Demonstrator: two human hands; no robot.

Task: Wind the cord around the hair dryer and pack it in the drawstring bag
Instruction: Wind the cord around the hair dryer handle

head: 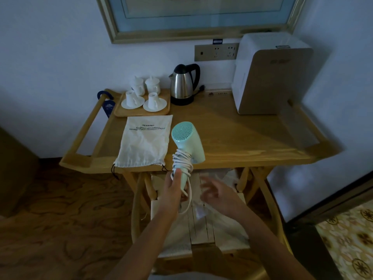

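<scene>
A mint-green hair dryer (188, 141) is held upright at the table's front edge, grille facing me. Its white cord (182, 161) is coiled several times around the handle, and a loose loop hangs down below. My left hand (174, 188) grips the lower handle, thumb pressing on the coils. My right hand (214, 191) is blurred just right of the hanging loop, fingers spread; whether it touches the cord I cannot tell. The white drawstring bag (145, 141) lies flat on the table left of the dryer, its gathered mouth and black strings toward the front edge.
On the wooden table (242, 138) stand a tray (141, 113) with white cups at the back left, a steel kettle (183, 84) and a white appliance (268, 75) at the back right. A wall socket panel (216, 52) is behind. A lower shelf lies under my hands.
</scene>
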